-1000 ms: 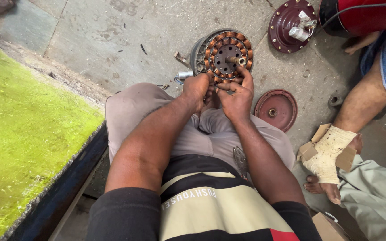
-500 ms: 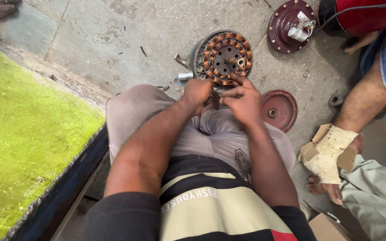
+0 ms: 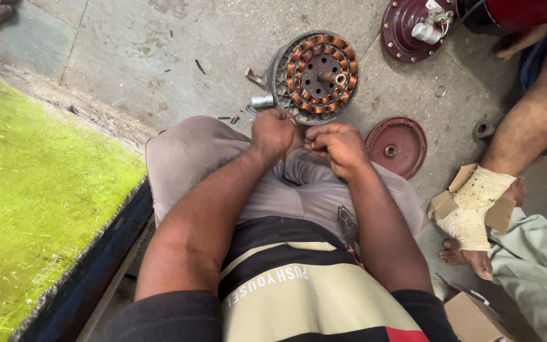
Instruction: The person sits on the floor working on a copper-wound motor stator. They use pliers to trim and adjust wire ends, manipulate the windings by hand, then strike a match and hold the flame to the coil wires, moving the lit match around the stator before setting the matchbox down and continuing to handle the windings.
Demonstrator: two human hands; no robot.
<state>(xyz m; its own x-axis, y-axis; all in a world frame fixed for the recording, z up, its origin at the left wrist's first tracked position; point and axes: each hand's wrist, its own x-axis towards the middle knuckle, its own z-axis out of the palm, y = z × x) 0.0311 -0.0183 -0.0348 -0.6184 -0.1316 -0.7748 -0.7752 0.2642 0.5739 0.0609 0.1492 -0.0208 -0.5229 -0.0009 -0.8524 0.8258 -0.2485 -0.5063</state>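
both hands working close together over lap, just below stator. left hand clenching, right hand clenching; whatever they are pinching is too small to tell. judging: keeping pull short, steady, wrists braced on knees. copper-wound stator lying flat on concrete floor, just beyond knuckles, left hand nearly touching rim.

Lighting: soft, even daylight; no single source visible. Shadows: faint, diffuse, gathered beneath the arms at frame centre. Glare: mild sheen on the maroon cover right of centre. Colour: green mat at left strongly saturated. Focus: sharp at centre; shirt at the bottom edge slightly soft. Distortion: wide-angle stretch toward corners. Motion blur: none apparent.
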